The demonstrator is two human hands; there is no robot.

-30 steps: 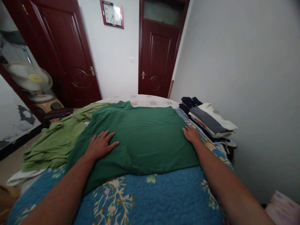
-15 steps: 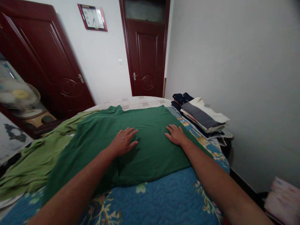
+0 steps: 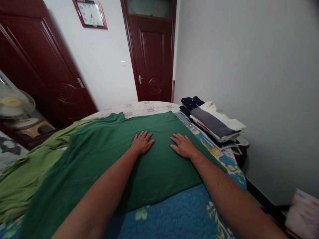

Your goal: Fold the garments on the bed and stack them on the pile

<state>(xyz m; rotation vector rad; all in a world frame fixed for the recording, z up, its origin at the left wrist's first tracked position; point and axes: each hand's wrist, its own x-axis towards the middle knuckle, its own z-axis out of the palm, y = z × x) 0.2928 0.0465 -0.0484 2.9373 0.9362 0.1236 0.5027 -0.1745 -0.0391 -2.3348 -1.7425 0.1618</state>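
Observation:
A dark green garment (image 3: 99,159) lies spread out over the bed in front of me, its near edge on a blue floral quilt (image 3: 179,205). My left hand (image 3: 142,142) rests flat near the garment's middle, fingers spread. To its right, my right hand (image 3: 183,146) also lies palm down on the green cloth, fingers apart. Neither hand grips the fabric. My forearms cover part of the garment and quilt.
A lighter green garment (image 3: 32,169) lies rumpled at the left. Folded clothes (image 3: 216,122) are stacked at the right edge, beside the wall. A patterned pale cover (image 3: 149,108) shows at the far end. A fan (image 3: 15,103) stands at far left.
My left hand has moved right and slightly away from me across the green garment, closer to my right hand. My right hand has shifted only a little. The view has turned slightly.

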